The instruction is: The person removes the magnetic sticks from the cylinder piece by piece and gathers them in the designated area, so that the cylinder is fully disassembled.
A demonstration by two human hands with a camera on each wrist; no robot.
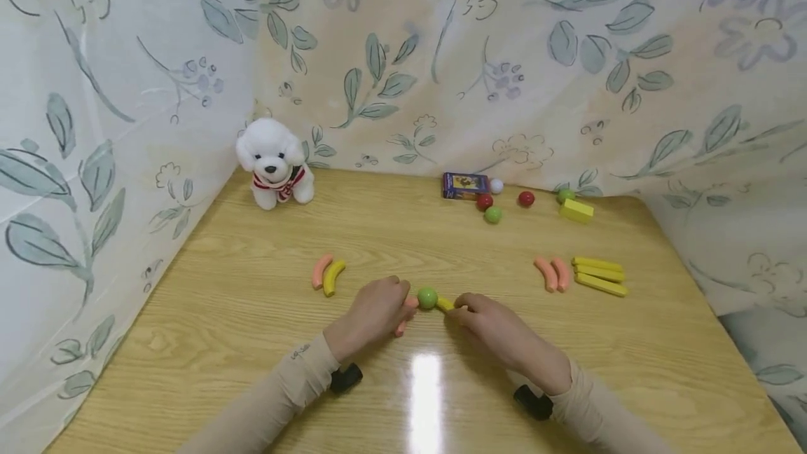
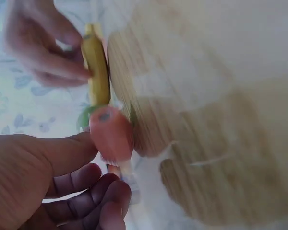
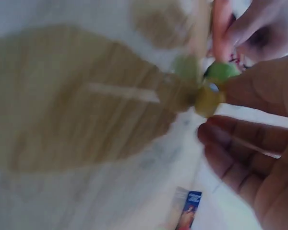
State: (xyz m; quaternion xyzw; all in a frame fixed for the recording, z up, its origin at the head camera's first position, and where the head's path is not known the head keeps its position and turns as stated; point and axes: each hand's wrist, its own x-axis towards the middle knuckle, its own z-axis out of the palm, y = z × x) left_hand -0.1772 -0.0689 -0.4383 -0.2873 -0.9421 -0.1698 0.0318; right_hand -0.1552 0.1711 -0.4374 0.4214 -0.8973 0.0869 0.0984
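Note:
My left hand [image 1: 376, 310] pinches a pink banana-shaped piece [image 2: 113, 136] between thumb and fingers, close to the left side of a green ball [image 1: 427, 298]. On the ball's other side, my right hand [image 1: 498, 328] holds a yellow toy banana [image 1: 445, 304] by its near end. That banana's far end points at the ball and lies right beside it. In the left wrist view, the yellow toy banana [image 2: 96, 67] shows beyond the pink piece, the green ball [image 2: 86, 119] partly hidden behind them. Fingers cover part of the pink piece in the head view.
Left of my hands lie a pink piece [image 1: 321, 271] and a yellow banana [image 1: 333, 277]. To the right are two pink pieces [image 1: 546, 274] and several yellow sticks [image 1: 600, 284]. A plush dog [image 1: 272, 163], a blue box [image 1: 465, 186], small balls [image 1: 526, 198] and a yellow block [image 1: 576, 211] stand farther back.

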